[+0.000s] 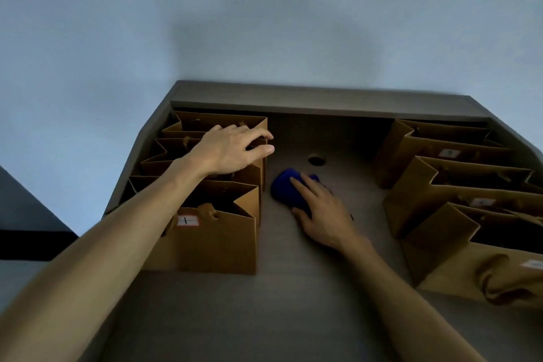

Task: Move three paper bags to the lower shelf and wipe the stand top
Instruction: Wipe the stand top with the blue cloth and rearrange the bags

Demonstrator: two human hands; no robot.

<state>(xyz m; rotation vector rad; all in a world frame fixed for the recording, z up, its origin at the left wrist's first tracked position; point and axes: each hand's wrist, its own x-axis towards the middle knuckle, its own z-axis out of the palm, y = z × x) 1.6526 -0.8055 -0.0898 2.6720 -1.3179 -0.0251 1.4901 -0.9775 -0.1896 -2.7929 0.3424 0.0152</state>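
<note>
The right hand [323, 214] presses a blue cloth [286, 189] onto the bench [293, 288], fingers [299, 182] flat over it: wiping seems underway. Beyond, the left hand [229, 147] rests loosely on the bags [211, 232]; more bags [446, 214] stand right, none visibly shelved.

Dim, bluish cast, soft, edges warped

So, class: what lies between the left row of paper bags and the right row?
In the head view: the blue cloth under the right hand, a round hole, and bare stand top.
</note>
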